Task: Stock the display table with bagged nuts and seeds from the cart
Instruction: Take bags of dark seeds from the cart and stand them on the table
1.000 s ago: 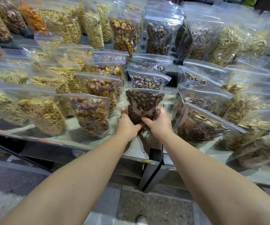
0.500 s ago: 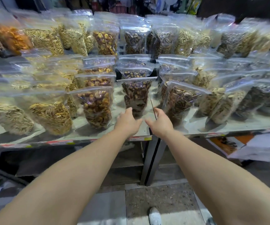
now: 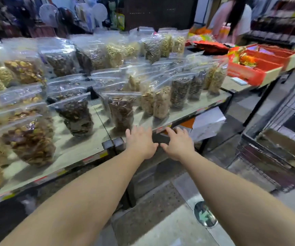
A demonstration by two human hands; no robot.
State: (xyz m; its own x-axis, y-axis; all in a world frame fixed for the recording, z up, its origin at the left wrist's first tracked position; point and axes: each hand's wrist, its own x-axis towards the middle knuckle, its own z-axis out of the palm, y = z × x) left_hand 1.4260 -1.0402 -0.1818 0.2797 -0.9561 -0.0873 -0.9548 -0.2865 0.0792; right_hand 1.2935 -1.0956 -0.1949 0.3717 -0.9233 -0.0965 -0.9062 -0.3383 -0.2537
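Head camera looks forward and down, close over the display table front edge, angled rightward.

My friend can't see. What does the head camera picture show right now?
Two empty hands, the left hand and right hand, reach out with open fingers at the front edge of a display table. Rows of clear bags of nuts and seeds stand on it. A wire cart sits on the floor to the right.

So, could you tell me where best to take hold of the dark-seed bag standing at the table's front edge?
Probably grip the dark-seed bag by its full lower sides, a hand on each, coming from the front. It stands upright with an empty, floppy top, and neighbouring bags crowd behind.
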